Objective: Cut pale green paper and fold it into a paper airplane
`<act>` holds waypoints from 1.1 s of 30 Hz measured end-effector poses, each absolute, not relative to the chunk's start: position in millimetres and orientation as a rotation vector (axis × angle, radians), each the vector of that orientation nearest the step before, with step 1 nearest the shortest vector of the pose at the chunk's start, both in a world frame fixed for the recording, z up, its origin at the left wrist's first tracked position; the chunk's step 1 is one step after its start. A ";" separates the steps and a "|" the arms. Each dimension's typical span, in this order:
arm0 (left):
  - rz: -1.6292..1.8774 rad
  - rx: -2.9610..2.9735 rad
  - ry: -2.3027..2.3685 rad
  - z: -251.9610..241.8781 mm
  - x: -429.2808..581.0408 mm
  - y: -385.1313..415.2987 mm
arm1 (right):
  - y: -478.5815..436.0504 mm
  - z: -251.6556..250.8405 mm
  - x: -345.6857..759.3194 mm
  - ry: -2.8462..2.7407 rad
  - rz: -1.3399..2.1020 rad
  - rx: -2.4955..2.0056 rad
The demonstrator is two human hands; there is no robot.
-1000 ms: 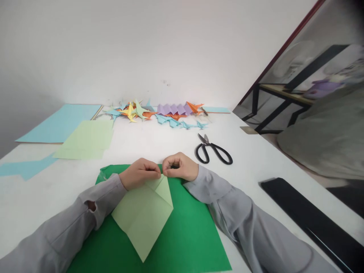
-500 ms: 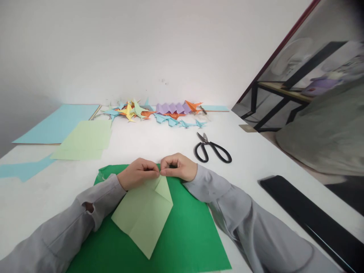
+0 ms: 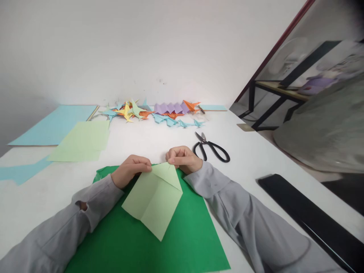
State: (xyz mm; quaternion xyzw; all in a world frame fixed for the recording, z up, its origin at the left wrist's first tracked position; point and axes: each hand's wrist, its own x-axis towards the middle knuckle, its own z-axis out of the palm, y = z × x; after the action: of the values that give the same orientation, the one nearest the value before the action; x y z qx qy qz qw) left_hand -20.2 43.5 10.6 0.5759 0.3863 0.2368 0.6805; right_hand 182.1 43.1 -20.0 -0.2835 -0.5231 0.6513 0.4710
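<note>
A pale green sheet of paper (image 3: pixel 155 203), creased down its middle, is held up over a dark green sheet (image 3: pixel 187 242). One flap is folded over along its upper right side. My left hand (image 3: pixel 132 169) pinches the paper's top left edge between thumb and fingers. At the top corner my right hand (image 3: pixel 184 158) grips it the same way, a little farther right and higher. The two hands are apart, with the paper's upper edge between them. Fingertips behind the paper are hidden.
Black-handled scissors (image 3: pixel 210 146) lie open beyond my right hand. A long black object (image 3: pixel 307 220) is at the right. Folded paper figures (image 3: pixel 131 110) and a purple pleated paper (image 3: pixel 170 108) line the wall. Pale green sheets (image 3: pixel 81 140) and blue sheets (image 3: pixel 54 123) lie at the left.
My hands have moved apart, the right one up and to the right. The pale green paper has shifted up and right with them, and its folded flap shows more.
</note>
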 end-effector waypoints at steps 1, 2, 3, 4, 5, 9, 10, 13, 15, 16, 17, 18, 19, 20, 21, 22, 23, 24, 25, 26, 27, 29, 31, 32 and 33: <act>0.532 1.280 0.855 10.4 -20.2 43.8 | 42.7 -19.5 181.9 -1.274 1.609 -0.680; 0.532 1.273 0.840 9.9 -20.4 44.3 | 42.2 -19.0 181.7 -1.268 1.620 -0.670; 0.532 1.273 0.828 9.2 -20.7 45.0 | 41.8 -18.6 181.6 -1.261 1.629 -0.665; 0.531 1.283 0.818 8.2 -21.3 45.7 | 41.4 -18.4 181.5 -1.259 1.636 -0.664; 0.533 1.299 0.806 6.9 -22.1 46.5 | 41.1 -18.5 181.6 -1.262 1.637 -0.668; 0.556 1.393 0.732 2.4 -25.6 48.5 | 40.8 -18.5 183.1 -1.357 1.624 -0.682; 0.571 1.412 0.717 2.1 -25.9 48.4 | 40.5 -18.0 183.4 -1.406 1.638 -0.688; 0.586 1.463 0.739 4.5 -23.8 46.7 | 38.6 -14.5 182.9 -1.550 1.704 -0.753; 0.522 1.518 0.740 7.7 -20.2 44.9 | 37.0 -12.0 181.1 -1.598 1.711 -0.822; 0.474 1.556 0.727 9.2 -18.3 44.1 | 36.3 -11.1 179.9 -1.609 1.703 -0.846; 0.432 1.593 0.709 10.3 -16.4 43.4 | 35.8 -10.6 178.8 -1.618 1.693 -0.864; 0.401 1.621 0.692 11.1 -14.9 42.9 | 35.6 -10.4 177.6 -1.622 1.681 -0.874; 0.383 1.636 0.683 11.4 -13.8 42.6 | 35.5 -10.6 176.5 -1.623 1.669 -0.878; 0.371 1.640 0.682 11.4 -13.2 42.6 | 35.6 -11.0 175.5 -1.621 1.656 -0.880; 0.367 1.633 0.686 11.2 -13.1 42.9 | 35.6 -11.5 174.5 -1.614 1.641 -0.883; 0.366 1.620 0.693 10.7 -13.4 43.3 | 35.6 -12.0 173.5 -1.602 1.624 -0.890; 0.371 1.606 0.701 10.1 -14.0 43.8 | 35.4 -12.4 172.5 -1.586 1.604 -0.904; 0.384 1.590 0.714 9.5 -14.7 44.3 | 35.1 -12.5 171.5 -1.568 1.580 -0.923; 0.410 1.570 0.735 8.8 -15.5 44.7 | 34.5 -12.3 170.5 -1.552 1.555 -0.941; 0.448 1.544 0.767 8.0 -16.1 45.0 | 33.8 -11.9 169.6 -1.533 1.534 -0.954; 0.499 1.513 0.805 7.1 -16.6 45.2 | 33.0 -11.3 168.8 -1.513 1.521 -0.957; 0.626 1.432 0.878 5.1 -16.8 45.3 | 31.6 -10.1 167.8 -1.487 1.532 -0.946; 0.736 1.340 0.926 3.2 -16.1 45.3 | 30.7 -9.7 167.8 -1.465 1.568 -0.948; 0.775 1.298 0.939 2.4 -15.5 45.3 | 30.5 -10.0 168.0 -1.453 1.577 -0.964; 0.797 1.263 0.946 1.8 -15.0 45.3 | 30.5 -10.5 168.3 -1.445 1.580 -0.983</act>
State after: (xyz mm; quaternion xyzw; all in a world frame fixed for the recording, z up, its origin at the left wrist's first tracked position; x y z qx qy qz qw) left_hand -15.0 45.3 1.8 0.5523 0.4137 0.3485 0.6344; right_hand 168.3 30.5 -10.5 -0.3855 -0.5666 0.6195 0.3828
